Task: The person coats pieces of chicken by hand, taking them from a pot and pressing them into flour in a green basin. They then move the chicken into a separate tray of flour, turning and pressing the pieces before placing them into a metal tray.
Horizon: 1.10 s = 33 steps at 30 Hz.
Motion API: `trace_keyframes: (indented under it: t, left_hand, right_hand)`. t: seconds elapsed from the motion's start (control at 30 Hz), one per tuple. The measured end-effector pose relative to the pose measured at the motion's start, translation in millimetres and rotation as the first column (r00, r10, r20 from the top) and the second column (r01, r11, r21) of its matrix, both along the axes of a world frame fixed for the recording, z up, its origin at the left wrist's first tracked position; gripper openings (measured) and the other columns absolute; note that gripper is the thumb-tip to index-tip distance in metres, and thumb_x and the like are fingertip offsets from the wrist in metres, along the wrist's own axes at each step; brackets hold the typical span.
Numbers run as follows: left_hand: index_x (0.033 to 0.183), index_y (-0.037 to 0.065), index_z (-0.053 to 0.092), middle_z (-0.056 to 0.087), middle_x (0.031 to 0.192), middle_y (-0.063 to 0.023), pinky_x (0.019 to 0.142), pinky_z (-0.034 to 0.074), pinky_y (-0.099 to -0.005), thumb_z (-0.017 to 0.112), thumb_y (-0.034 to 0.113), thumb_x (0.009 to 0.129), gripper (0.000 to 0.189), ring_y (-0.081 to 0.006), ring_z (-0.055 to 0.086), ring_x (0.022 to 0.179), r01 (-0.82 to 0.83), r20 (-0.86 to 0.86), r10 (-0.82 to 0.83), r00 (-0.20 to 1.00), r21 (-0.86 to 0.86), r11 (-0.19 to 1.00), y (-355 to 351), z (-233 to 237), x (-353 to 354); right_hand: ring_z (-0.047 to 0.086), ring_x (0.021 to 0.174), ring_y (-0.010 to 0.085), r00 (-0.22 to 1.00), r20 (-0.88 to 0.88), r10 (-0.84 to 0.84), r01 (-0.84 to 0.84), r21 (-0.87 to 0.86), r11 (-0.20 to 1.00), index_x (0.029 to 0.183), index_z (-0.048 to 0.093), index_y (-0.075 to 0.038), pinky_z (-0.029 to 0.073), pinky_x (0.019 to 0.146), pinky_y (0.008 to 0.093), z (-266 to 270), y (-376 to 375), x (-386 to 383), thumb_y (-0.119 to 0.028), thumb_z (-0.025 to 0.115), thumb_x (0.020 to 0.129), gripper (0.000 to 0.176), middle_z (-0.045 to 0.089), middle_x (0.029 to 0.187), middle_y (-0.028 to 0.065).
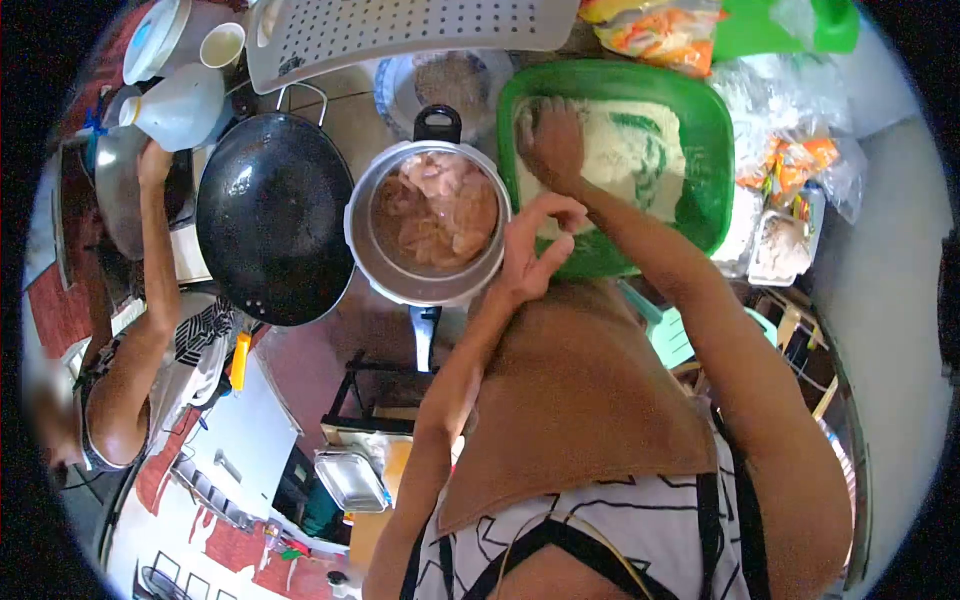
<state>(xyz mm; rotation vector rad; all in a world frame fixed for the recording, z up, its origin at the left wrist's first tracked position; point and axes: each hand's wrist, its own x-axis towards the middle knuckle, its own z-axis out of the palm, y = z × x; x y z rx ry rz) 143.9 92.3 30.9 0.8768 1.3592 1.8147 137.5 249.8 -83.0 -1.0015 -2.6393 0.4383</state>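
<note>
A green plastic basin (715, 190) holds a layer of white flour (620, 140), with green bottom showing through in streaks. My right hand (552, 143) lies on the flour near the basin's left side, fingers stretched out and partly dusted. Over the basin's near left rim, my left hand (535, 243) is held with thumb and fingers apart and nothing in it. To its left stands a metal pressure cooker pot (362, 245) with black handles, and raw chicken pieces (447, 205) sit inside in some liquid.
A black wok (272, 220) stands left of the pot. Another person's hand (153, 163) is at a plastic jug (185, 105), far left. A perforated grey tray (410, 25) and a blue-white bowl (390, 95) lie behind; plastic bags (800, 150) and a small container (783, 250) are right.
</note>
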Motion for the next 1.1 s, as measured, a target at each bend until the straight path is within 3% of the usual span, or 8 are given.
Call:
trace_keyframes:
  t: [0.07,0.27,0.37,0.53,0.63,0.7,0.93,1.1]
  left_hand:
    - [0.109,-0.003,0.059,0.059,0.096,-0.0112,0.082,0.045,-0.0330,0.059,0.041,0.089,0.048,-0.0199,0.057,0.086,0.003,-0.019,-0.002,1.000,0.031,1.000,6.7,-6.7,-3.0]
    - [0.111,-0.003,0.058,0.059,0.096,-0.0115,0.082,0.045,-0.0327,0.059,0.036,0.090,0.044,-0.0198,0.057,0.086,-0.009,0.050,0.005,0.999,0.084,0.996,4.6,-9.0,0.5]
    - [0.111,-0.003,0.059,0.059,0.095,-0.0113,0.081,0.046,-0.0322,0.058,0.032,0.091,0.040,-0.0202,0.057,0.086,-0.017,0.059,0.011,0.998,0.101,0.995,6.2,-7.4,-1.4]
    - [0.112,-0.003,0.058,0.059,0.095,-0.0113,0.082,0.046,-0.0325,0.059,0.033,0.091,0.042,-0.0204,0.057,0.086,-0.037,0.073,0.031,0.997,0.081,0.996,4.1,-7.6,1.2]
    - [0.112,-0.004,0.058,0.059,0.095,-0.0115,0.081,0.046,-0.0328,0.059,0.032,0.090,0.041,-0.0204,0.057,0.085,-0.034,0.057,0.028,0.998,0.101,0.994,8.4,-6.2,0.4]
    - [0.116,-0.006,0.056,0.059,0.098,-0.0126,0.083,0.044,-0.0338,0.060,0.045,0.087,0.059,-0.0201,0.056,0.086,0.002,0.040,-0.002,0.999,0.011,1.000,5.9,-7.2,-0.3]
    - [0.113,-0.005,0.056,0.059,0.098,-0.0119,0.083,0.044,-0.0335,0.060,0.045,0.087,0.057,-0.0198,0.056,0.087,-0.004,0.052,0.003,0.999,0.011,1.000,7.4,-11.1,0.7]
    - [0.113,-0.005,0.056,0.058,0.100,-0.0114,0.083,0.044,-0.0338,0.059,0.043,0.088,0.054,-0.0198,0.055,0.089,0.012,-0.029,-0.012,1.000,-0.001,1.000,5.3,-13.4,-0.6]
  right_hand:
    - [0.055,0.105,0.0437,0.998,-0.052,-0.024,0.031,0.149,0.988,0.114,0.060,-0.001,0.042,0.093,0.0552,-16.7,18.9,1.5,-0.033,0.058,0.089,0.041,0.059,0.113,0.0238]
    - [0.054,0.105,0.0388,0.999,-0.012,-0.034,0.034,0.050,0.998,0.114,0.061,-0.006,0.040,0.093,0.0519,20.6,39.9,26.2,-0.036,0.058,0.091,0.037,0.057,0.107,0.0193]
    - [0.050,0.115,0.0392,0.989,0.134,-0.067,0.061,0.052,0.997,0.119,0.057,-0.001,0.036,0.100,0.0533,19.4,39.7,32.7,-0.031,0.058,0.091,0.041,0.054,0.119,0.0231]
    - [0.052,0.105,0.0379,0.998,0.024,-0.064,0.059,0.167,0.984,0.110,0.061,-0.005,0.040,0.092,0.0518,4.4,49.1,32.5,-0.034,0.057,0.091,0.034,0.055,0.108,0.0181]
    - [0.052,0.106,0.0375,0.998,0.026,-0.064,0.060,0.109,0.992,0.112,0.059,-0.005,0.040,0.092,0.0512,5.5,55.4,33.0,-0.033,0.057,0.091,0.035,0.055,0.110,0.0183]
    - [0.052,0.106,0.0374,0.998,0.034,-0.061,0.058,0.093,0.994,0.112,0.059,-0.004,0.040,0.093,0.0510,14.0,53.7,36.2,-0.033,0.057,0.091,0.036,0.055,0.111,0.0184]
    - [0.047,0.114,0.0403,0.994,0.113,-0.005,-0.014,0.166,0.986,0.123,0.054,-0.003,0.037,0.097,0.0529,18.6,35.8,54.5,-0.029,0.060,0.089,0.043,0.050,0.126,0.0215]
    - [0.047,0.117,0.0401,0.994,0.106,0.012,-0.019,0.063,0.998,0.126,0.053,-0.005,0.035,0.101,0.0536,19.5,33.7,54.0,-0.032,0.061,0.088,0.048,0.049,0.129,0.0222]
